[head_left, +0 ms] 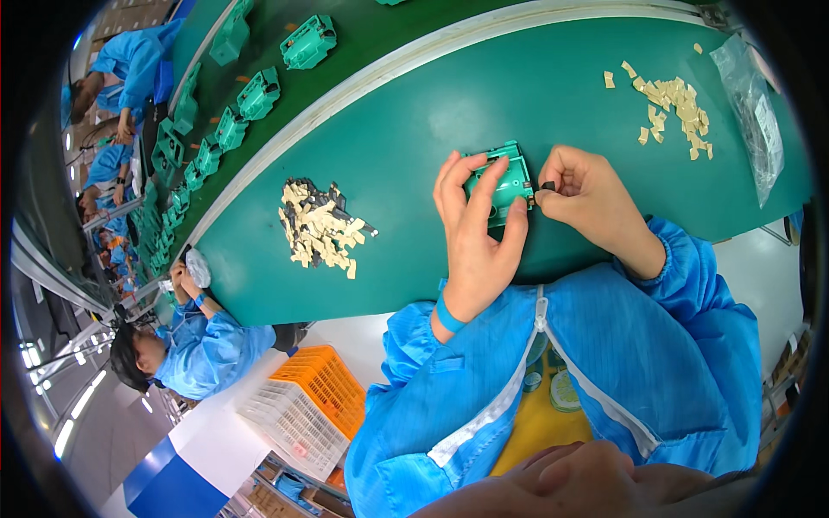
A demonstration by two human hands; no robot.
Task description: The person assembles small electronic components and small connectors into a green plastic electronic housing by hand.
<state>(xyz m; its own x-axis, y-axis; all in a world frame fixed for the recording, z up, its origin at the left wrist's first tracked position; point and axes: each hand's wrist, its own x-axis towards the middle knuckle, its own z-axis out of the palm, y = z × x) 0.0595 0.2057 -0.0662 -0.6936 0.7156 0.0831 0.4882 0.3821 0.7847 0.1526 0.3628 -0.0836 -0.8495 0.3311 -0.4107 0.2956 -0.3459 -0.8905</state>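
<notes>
1. Housing first: a small green plastic housing (499,180) lies on the green bench top (397,129), just in front of the person's chest and between both hands.
2. The left hand (477,237) is spread over it, fingers fanned across the top and left edge and the thumb braced against the right side, which looks like a way to pin it flat while the other hand works at its edge.
3. The right hand (587,197) is pinched, thumb and forefinger closed on a small dark part (547,186) that touches the housing's right edge; whether the part is already seated I cannot tell, as it is tiny in this view.
4. Two stocks of loose pieces sit within reach: a heap of beige and dark small parts (319,226) to the left of the housing, and a thinner scatter of beige pieces (673,108) farther off to the right, beside a clear plastic bag (753,121).
5. Beyond a pale rail runs a conveyor belt (345,39), also green, carrying a line of similar green housings (259,93) spaced apart.
6. Both sleeves are bright blue, with a blue wrist strap (449,316) on the left wrist.
7. Other people in blue smocks (203,345) sit along the same line at the left; an orange crate (324,380) stacked with a white one stands below the bench, on a pale floor.
</notes>
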